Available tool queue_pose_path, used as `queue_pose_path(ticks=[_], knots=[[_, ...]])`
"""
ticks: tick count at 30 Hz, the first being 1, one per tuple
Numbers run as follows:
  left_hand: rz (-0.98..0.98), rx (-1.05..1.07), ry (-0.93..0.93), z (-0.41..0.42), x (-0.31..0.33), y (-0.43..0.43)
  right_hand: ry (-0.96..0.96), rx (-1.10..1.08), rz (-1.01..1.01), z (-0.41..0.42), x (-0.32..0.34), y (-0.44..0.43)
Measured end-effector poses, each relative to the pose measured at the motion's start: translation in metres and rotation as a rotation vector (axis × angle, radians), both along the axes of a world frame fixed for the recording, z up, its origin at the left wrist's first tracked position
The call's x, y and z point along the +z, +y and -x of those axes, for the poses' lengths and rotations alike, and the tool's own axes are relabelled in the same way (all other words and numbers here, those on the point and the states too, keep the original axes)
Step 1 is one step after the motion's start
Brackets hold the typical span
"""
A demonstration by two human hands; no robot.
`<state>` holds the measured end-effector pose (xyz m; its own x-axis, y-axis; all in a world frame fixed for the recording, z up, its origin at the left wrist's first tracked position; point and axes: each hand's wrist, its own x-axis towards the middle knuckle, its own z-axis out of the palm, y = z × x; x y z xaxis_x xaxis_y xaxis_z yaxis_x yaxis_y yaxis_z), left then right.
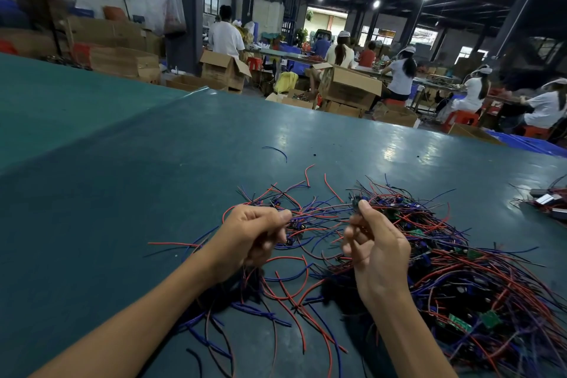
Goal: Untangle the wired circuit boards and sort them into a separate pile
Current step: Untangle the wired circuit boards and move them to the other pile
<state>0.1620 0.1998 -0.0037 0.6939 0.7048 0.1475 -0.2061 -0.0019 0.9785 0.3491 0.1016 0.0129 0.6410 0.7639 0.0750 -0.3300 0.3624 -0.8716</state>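
Red and blue wires [319, 212] stretch between the two hands at the centre of the frame. The left hand [254, 233] curls round a few strands. The right hand [377, 248] pinches a small wired board [357, 204]. The tangled pile [478, 285] fills the lower right of the green table [122, 193].

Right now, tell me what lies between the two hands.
In the head view, thin red and blue wires run loosely between the left hand and the right hand, over the teal table cover; both hands pinch strands of that tangle.
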Motion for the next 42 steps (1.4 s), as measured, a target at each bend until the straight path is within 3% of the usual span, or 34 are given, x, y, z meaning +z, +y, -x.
queue_pose_path(ticks=[7, 16, 20, 28, 42], knots=[[0.467, -0.126, -0.323, 0.008, 0.011, 0.012, 0.054, 0.153, -0.044, 0.006, 0.002, -0.001], [0.587, -0.128, -0.451, 0.012, 0.010, 0.020, 0.012, 0.141, -0.018, 0.010, 0.001, -0.001], [0.550, -0.027, -0.448, 0.009, 0.011, 0.018, 0.027, 0.134, -0.035, 0.008, 0.001, -0.001], [0.278, 0.318, -0.371, 0.004, 0.008, 0.018, 0.049, 0.162, -0.064, 0.006, -0.003, 0.003], [0.082, 0.328, -0.292, 0.006, -0.004, 0.025, 0.148, 0.151, -0.127, 0.005, -0.001, 0.005]])
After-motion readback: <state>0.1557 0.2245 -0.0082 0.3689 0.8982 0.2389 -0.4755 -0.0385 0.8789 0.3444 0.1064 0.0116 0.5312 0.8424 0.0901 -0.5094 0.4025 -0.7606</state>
